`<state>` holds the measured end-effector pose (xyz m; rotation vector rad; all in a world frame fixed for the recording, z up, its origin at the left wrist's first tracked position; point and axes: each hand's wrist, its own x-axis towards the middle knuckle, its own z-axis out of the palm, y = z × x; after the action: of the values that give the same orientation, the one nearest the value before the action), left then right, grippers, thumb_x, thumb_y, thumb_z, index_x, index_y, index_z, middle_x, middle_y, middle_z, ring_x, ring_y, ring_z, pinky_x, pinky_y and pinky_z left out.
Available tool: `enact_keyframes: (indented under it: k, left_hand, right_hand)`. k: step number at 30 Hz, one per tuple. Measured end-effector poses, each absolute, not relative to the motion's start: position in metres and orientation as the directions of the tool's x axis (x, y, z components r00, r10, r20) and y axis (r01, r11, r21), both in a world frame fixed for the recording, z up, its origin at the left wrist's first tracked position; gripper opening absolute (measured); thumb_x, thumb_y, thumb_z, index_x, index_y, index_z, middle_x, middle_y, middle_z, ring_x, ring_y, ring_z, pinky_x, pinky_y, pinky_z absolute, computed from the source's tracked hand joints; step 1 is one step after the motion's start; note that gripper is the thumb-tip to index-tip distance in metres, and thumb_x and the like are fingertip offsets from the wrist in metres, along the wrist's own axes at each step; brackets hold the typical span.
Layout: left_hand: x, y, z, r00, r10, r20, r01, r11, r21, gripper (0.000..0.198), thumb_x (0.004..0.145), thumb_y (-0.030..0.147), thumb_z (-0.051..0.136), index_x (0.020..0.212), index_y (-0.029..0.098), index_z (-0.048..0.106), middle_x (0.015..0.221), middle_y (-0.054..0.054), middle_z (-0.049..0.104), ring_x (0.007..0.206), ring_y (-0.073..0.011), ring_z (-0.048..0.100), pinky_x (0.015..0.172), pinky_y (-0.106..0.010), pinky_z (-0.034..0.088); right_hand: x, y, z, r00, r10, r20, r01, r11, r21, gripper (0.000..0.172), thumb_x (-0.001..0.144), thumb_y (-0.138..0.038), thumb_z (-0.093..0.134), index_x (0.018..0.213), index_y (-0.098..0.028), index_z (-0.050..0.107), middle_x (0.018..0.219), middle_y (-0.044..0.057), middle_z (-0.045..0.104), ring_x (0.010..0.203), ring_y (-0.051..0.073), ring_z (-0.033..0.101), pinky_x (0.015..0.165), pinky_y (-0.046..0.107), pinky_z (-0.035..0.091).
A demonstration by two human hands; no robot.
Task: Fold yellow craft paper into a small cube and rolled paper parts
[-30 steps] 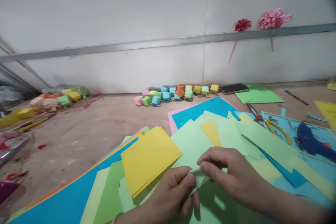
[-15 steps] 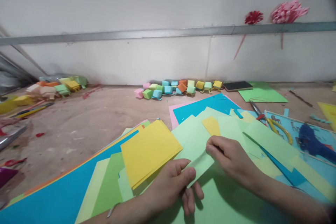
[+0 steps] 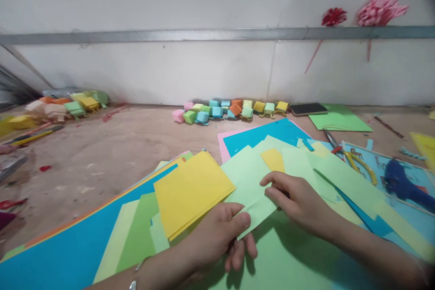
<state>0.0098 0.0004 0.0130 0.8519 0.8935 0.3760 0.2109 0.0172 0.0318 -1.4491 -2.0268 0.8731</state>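
A small pale green paper piece (image 3: 260, 214) is pinched at its near left end between the thumb and fingers of my left hand (image 3: 220, 231). A faint crease runs across it. My right hand (image 3: 299, 199) is at the paper's right end, its thumb and index finger parted, the thumb tip against or just over the edge. Its other fingers are partly hidden. Directly left of the paper lies a stack of yellow paper squares (image 3: 193, 192). Beneath both hands spread larger light green sheets (image 3: 288, 253).
Small folded paper figures (image 3: 217, 111) line the wall, with another group (image 3: 74, 108) at far left. A phone (image 3: 308, 109) lies beside a green sheet (image 3: 340, 118). On the right are yellow-handled scissors (image 3: 360, 165) and a blue glue gun (image 3: 404, 183). Blue paper (image 3: 68, 249) covers the left front.
My right hand's thumb and index finger have parted from their pinch on the paper. The paper's far edge has opened out, showing a wider face. My left hand keeps its hold.
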Motion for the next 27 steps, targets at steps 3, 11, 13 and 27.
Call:
enact_keyframes:
  k: [3,11,13,27]
  left_hand:
    - [0.010,0.002,0.013,0.587,0.616,-0.525,0.060,0.613,0.788,0.052,0.071,0.066,0.066,0.071,0.016,0.052,0.042,0.004,0.056,0.028,-0.0042,0.039,0.029,-0.016,0.020]
    - [0.011,0.000,0.016,0.592,0.542,-0.596,0.236,0.591,0.772,0.040,0.082,0.056,0.056,0.078,0.017,0.047,0.054,0.002,0.063,0.029,-0.0038,0.039,0.030,-0.015,0.023]
    - [0.010,-0.002,0.015,0.538,0.567,-0.623,0.350,0.523,0.778,0.027,0.088,0.045,0.049,0.087,0.018,0.046,0.056,0.002,0.063,0.031,-0.0061,0.042,0.033,-0.016,0.027]
    - [0.005,-0.011,0.017,0.537,0.767,-0.350,0.843,-0.501,0.195,0.014,0.088,0.017,0.050,0.079,0.023,0.057,0.058,0.003,0.054,0.048,-0.0149,0.044,0.046,-0.026,0.019]
  right_hand:
    - [0.211,0.019,0.033,-0.319,0.947,-0.031,0.644,0.193,-0.740,0.021,0.092,-0.029,0.044,0.081,-0.020,0.059,0.057,-0.004,0.053,0.053,0.013,0.048,0.053,0.024,0.036]
    - [0.209,0.017,0.028,-0.379,0.920,-0.100,0.814,0.281,-0.508,0.024,0.092,-0.018,0.041,0.070,-0.020,0.050,0.062,0.000,0.056,0.056,0.014,0.049,0.054,0.025,0.031]
    - [0.209,0.017,0.025,-0.391,0.901,-0.189,0.858,0.282,-0.429,0.024,0.091,-0.016,0.042,0.070,-0.019,0.052,0.062,0.002,0.058,0.056,0.015,0.050,0.053,0.025,0.029]
    - [0.198,0.013,0.016,-0.511,0.797,-0.323,0.849,0.526,-0.046,0.015,0.081,-0.006,0.052,0.089,-0.018,0.056,0.067,0.004,0.068,0.053,0.015,0.056,0.048,0.028,0.012]
